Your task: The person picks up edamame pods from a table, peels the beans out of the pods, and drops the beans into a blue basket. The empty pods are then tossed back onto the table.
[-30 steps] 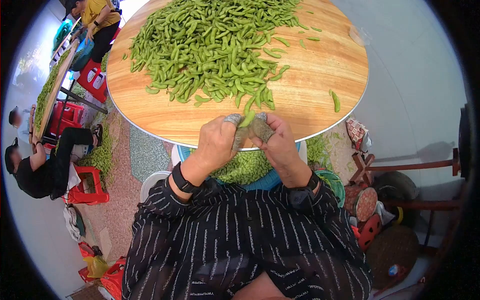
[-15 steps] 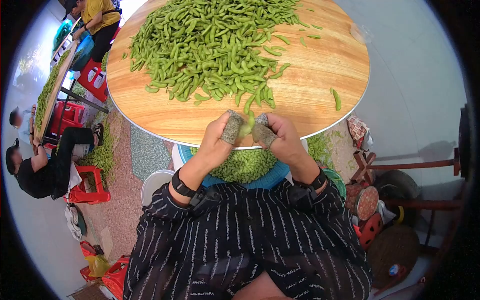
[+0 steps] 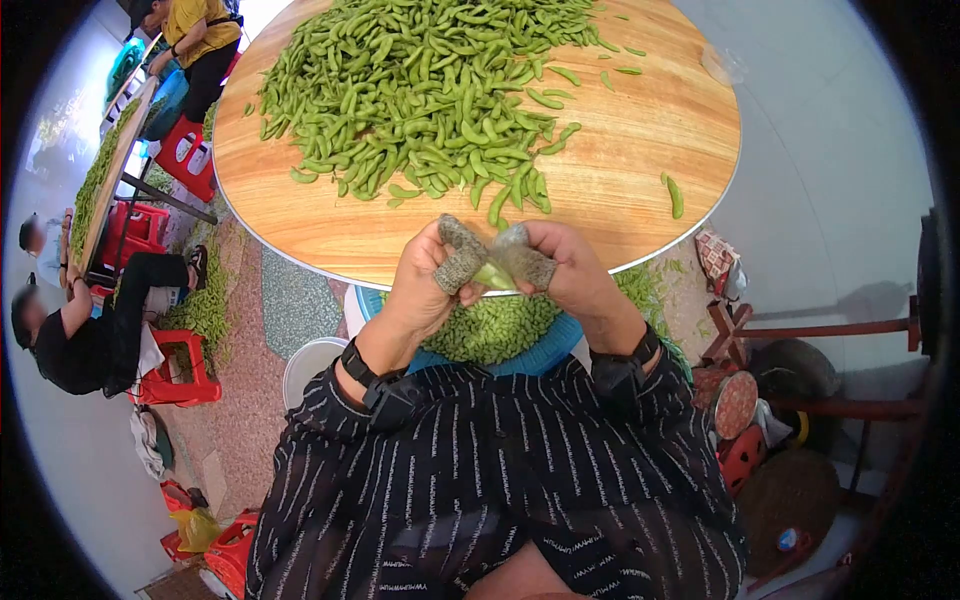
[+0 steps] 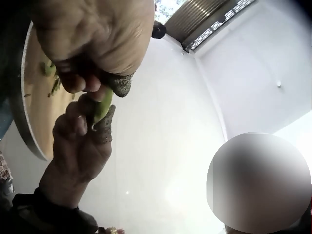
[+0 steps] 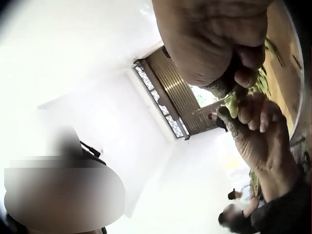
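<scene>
A green pod (image 3: 492, 277) is pinched between both hands at the near edge of the round wooden table (image 3: 640, 140). My left hand (image 3: 425, 280) grips its left end, my right hand (image 3: 570, 270) its right end; grey wraps cover the thumbs and some fingers. In the left wrist view the pod (image 4: 103, 108) spans the two sets of fingertips, and the right wrist view shows part of the pod (image 5: 232, 106) there too. Below the hands, shelled beans (image 3: 485, 332) fill a blue basket (image 3: 550, 350). A large heap of pods (image 3: 420, 90) covers the table's far left.
A few loose pods (image 3: 674, 197) lie at the table's right. A white bucket (image 3: 308, 372) stands left of the basket. At the left, people sit by another table (image 3: 118, 175) with red stools (image 3: 185, 370). Wooden furniture (image 3: 830, 330) stands at the right.
The earlier pod between the hands has moved down and in toward the fingers; both hands have shifted slightly, with the fingertips turned more inward. The heap looks the same.
</scene>
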`<state>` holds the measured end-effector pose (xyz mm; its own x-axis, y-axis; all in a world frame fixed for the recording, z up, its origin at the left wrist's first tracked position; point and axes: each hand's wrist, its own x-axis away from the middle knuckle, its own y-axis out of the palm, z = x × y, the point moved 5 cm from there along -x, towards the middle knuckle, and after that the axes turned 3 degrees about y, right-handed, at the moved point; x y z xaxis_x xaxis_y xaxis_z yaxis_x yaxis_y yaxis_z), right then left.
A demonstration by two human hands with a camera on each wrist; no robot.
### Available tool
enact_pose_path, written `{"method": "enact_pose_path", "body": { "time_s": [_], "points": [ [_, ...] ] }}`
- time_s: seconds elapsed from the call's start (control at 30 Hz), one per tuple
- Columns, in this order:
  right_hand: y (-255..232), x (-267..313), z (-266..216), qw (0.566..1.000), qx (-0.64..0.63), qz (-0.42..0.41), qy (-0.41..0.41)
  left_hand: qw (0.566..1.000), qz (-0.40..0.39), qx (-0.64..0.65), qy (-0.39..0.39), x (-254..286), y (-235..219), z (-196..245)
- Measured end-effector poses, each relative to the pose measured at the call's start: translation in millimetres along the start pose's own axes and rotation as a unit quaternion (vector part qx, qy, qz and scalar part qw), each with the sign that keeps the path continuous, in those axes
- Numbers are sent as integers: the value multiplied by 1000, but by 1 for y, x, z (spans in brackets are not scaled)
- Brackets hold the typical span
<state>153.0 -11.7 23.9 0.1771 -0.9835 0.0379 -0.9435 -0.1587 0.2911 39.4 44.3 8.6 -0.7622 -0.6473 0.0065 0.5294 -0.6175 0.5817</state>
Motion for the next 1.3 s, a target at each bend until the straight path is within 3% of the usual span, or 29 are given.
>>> {"method": "enact_pose_path", "body": {
  "time_s": [0.07,0.17,0.27,0.5,0.57,0.77,0.8,0.87,0.9,0.97,1.0,1.07,1.2,1.27,1.3],
  "points": [
    [-7,8,-9,990,14,144,-1,997,60,-11,52,3,-5,5],
    [-9,21,3,990,-57,126,39,993,97,-34,66,9,-7,10],
    [5,23,10,988,-114,97,42,987,78,-106,97,11,-2,10],
    [8,22,10,978,-171,112,31,958,89,-209,174,23,6,13],
    [7,23,10,976,-176,118,41,920,50,-345,181,25,7,13],
    [3,22,14,979,-137,145,52,843,8,-489,221,27,16,19],
    [3,21,15,978,-138,146,53,844,8,-489,220,27,15,16],
    [3,19,12,982,-124,139,29,897,9,-391,206,25,9,9],
    [3,19,14,982,-125,138,30,897,10,-391,205,25,9,10],
    [2,18,13,988,-73,135,-3,976,27,-192,102,21,3,3],
    [3,18,15,988,-74,134,-2,976,29,-191,102,21,2,4],
    [1,17,13,984,44,169,-39,994,55,-91,-40,18,-4,-5],
    [5,16,11,964,173,182,-87,985,-2,-168,-27,14,4,0],
    [10,16,5,950,265,133,-101,927,-55,-359,96,10,9,4],
    [9,17,6,949,266,133,-101,927,-54,-358,97,11,8,4]
  ]
}}
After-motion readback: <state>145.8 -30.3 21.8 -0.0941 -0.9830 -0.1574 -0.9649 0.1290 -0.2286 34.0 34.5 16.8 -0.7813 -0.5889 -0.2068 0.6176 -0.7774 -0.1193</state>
